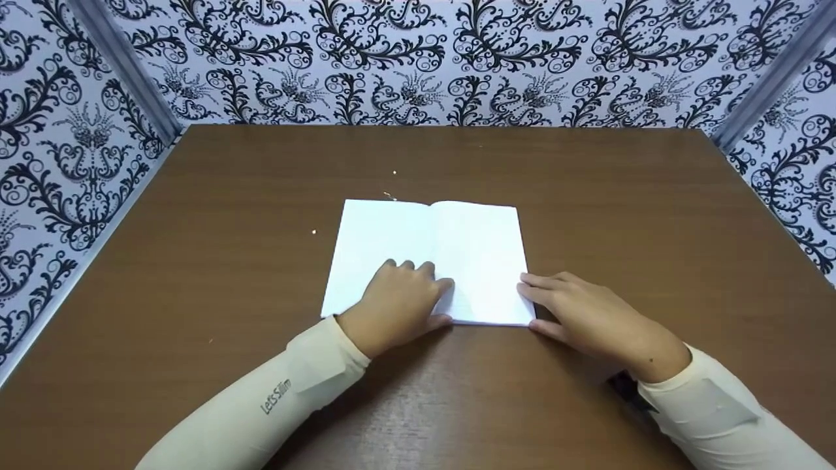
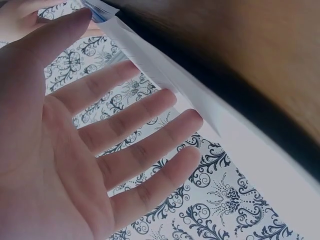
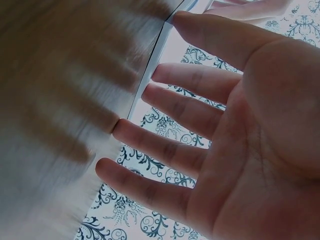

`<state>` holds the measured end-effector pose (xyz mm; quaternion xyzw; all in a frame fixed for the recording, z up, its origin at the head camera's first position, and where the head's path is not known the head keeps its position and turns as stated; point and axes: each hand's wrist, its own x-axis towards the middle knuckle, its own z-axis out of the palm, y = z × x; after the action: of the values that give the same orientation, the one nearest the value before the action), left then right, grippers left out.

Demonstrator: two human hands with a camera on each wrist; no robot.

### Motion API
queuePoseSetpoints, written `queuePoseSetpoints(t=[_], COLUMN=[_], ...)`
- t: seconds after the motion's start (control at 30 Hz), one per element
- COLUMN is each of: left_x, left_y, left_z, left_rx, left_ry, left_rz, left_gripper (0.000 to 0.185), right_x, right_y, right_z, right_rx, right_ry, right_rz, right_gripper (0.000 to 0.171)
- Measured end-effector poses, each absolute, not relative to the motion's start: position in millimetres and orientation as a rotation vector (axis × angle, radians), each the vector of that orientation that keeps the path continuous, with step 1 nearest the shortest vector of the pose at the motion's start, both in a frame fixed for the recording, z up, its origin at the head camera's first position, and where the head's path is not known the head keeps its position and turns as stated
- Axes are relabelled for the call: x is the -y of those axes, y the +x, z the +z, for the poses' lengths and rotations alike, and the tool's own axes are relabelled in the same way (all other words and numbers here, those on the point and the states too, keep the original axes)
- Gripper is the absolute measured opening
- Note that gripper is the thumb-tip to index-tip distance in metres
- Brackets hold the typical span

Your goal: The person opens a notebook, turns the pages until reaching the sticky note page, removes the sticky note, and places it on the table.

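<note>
An open notebook (image 1: 480, 248) with blank-looking white pages lies flat on the wooden table. Over its lower middle, close to the fold, my left hand (image 1: 400, 301) rests with fingertips on the page and thumb by the bottom edge. In the left wrist view the fingers (image 2: 142, 150) of that hand are spread and fairly straight, with the white page (image 2: 165, 70) at their tips. My right hand (image 1: 581, 316) touches the notebook's right edge, its thumb at the lower right corner. The right wrist view shows its extended fingers (image 3: 160, 145) meeting the table and the notebook's edge.
The brown table (image 1: 261, 170) reaches back to a wall (image 1: 418, 59) with black scroll patterns. A few tiny white specks (image 1: 314, 232) lie left of and behind the notebook. Something small and dark (image 1: 627, 386) shows beneath the right wrist.
</note>
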<state>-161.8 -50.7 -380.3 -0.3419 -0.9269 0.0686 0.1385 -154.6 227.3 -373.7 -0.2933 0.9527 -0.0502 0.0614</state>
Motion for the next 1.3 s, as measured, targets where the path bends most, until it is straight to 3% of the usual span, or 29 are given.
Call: queuePoseSetpoints(t=[1.3], left_x=[49.8], left_y=[-161.0], left_z=[-379.7], left_rx=[2.702], left_ry=[-1.018], left_rz=[0.182], left_gripper=[0.028], right_x=[-228.5], right_y=[-156.9], right_z=[-371.1], right_rx=[-2.859], right_ry=[-0.827], right_rz=[-0.143], right_gripper=[0.067])
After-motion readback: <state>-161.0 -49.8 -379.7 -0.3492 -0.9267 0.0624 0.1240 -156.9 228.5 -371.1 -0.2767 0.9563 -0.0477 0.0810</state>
